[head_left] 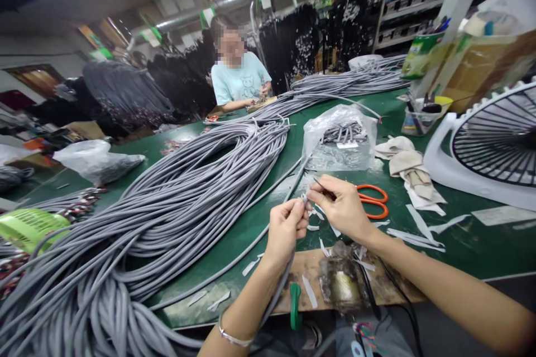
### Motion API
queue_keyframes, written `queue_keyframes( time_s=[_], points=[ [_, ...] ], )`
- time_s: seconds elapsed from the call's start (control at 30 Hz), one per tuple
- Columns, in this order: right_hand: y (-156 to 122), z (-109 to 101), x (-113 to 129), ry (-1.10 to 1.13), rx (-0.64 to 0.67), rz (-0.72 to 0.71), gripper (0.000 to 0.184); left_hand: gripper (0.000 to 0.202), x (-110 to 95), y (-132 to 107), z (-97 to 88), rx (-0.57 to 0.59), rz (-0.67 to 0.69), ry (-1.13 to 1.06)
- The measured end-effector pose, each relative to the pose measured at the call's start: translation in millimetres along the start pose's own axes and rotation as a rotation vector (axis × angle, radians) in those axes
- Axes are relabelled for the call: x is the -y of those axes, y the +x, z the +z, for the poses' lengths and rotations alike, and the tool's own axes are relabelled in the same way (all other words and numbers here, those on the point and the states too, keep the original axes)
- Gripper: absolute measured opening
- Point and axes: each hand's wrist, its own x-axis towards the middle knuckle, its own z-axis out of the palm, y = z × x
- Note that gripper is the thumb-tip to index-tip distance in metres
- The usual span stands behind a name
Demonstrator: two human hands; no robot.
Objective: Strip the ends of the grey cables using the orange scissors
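My left hand [287, 226] is closed round the end of a grey cable [278, 290], which runs down along my forearm toward my lap. Small, pale wire ends show at its fingertips. Close against it, my right hand [341, 203] pinches at the same cable end. A thin dark pointed tool [320, 183] sticks out of the right fingers; its kind is mostly hidden. Orange-handled scissors [372, 201] lie just behind the right hand. White strips [310, 291] are scattered below and around both hands.
A large coil of grey cable [201, 178] covers the left. Beyond my hands stands a clear bag of cut pieces [341, 136]. At right are a white fan [444, 162] and cloth gloves [404, 162]. A metal block [345, 284] sits on a wooden board [307, 262]. A co-worker [243, 78] sits opposite.
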Motion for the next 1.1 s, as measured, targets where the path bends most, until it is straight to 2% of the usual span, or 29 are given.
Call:
queue_keyframes(
  time_s=[0.13,0.23,0.3,0.33,0.43,0.5,0.6,0.7,0.77,0.83,0.9,0.97,1.03,1.1],
  points=[
    [-1.2,6.1,-0.5,0.449,0.140,0.244,0.023,0.035,-1.5,0.9,-2.8,0.124,-0.035,-0.147],
    [1.6,5.7,-1.8,0.713,0.121,0.435,0.022,0.036,-0.6,2.1,-4.4,0.163,-0.061,-0.157],
    [4.2,1.3,-1.2,0.785,0.120,0.453,0.022,0.036,0.2,2.2,-4.9,0.205,-0.100,-0.169],
    [5.2,-1.3,-0.4,0.787,0.155,0.432,0.029,0.036,0.5,2.0,-5.0,0.227,-0.119,-0.182],
    [6.2,-6.6,1.6,0.745,0.260,0.377,0.052,0.036,1.2,0.9,-4.5,0.249,-0.150,-0.234],
    [5.1,-6.1,1.4,0.699,0.194,0.399,0.051,0.035,2.1,0.8,-3.0,0.208,-0.145,-0.249],
    [0.7,-1.0,-0.4,0.535,0.004,0.378,0.039,0.034,5.3,2.9,0.1,0.107,-0.124,-0.230],
    [-7.7,4.9,-1.3,0.205,-0.125,0.139,0.026,0.037,9.0,6.0,1.1,0.015,-0.098,-0.210],
    [-13.1,7.3,-1.4,0.009,-0.123,-0.078,0.019,0.040,10.2,7.1,-0.2,-0.036,-0.080,-0.199],
    [-15.3,7.7,-2.0,-0.053,-0.076,-0.192,0.016,0.041,9.8,6.9,-2.1,-0.088,-0.044,-0.167],
    [-12.8,6.0,-3.7,-0.019,-0.076,-0.135,0.014,0.036,8.3,5.4,-3.1,-0.129,0.007,-0.097],
    [-7.1,2.6,-6.2,0.016,-0.121,-0.001,0.018,0.032,6.6,3.3,-3.0,-0.147,0.053,0.004],
    [-1.6,-1.4,-8.5,-0.002,-0.218,0.082,0.021,0.030,5.4,1.4,-2.6,-0.185,0.100,0.131],
    [1.2,-4.4,-8.9,-0.069,-0.317,0.077,0.017,0.027,4.8,0.2,-3.2,-0.258,0.173,0.260]
  ],
)
